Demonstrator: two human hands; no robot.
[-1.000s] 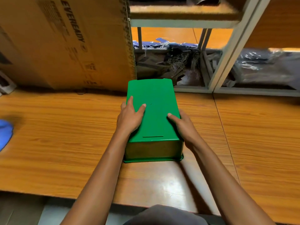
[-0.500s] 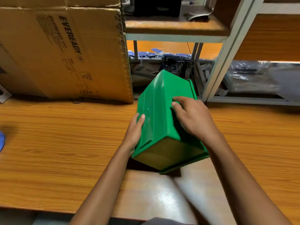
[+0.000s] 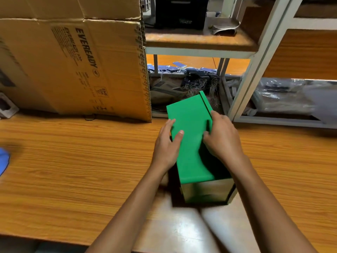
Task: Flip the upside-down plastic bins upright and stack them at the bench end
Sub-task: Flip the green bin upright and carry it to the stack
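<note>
A green plastic bin (image 3: 191,123) lies turned onto its long side on the wooden bench (image 3: 73,170), one flat wall facing up and its rim at the right. My left hand (image 3: 166,150) presses flat against the bin's left upper face. My right hand (image 3: 222,141) grips the rim edge on the right, fingers curled over it. The bin's open mouth faces right and is hidden from me. The near end wall shows dark and glossy.
A large EVEREADY cardboard box (image 3: 73,66) stands at the back left. A grey metal shelf frame (image 3: 255,70) with cloth scraps and plastic bags runs behind the bench. A blue object (image 3: 3,161) lies at the left edge.
The bin went from flat and upside down to tipped up, and now rolled onto its side toward the right. My right hand moved from the side wall to the rim.
</note>
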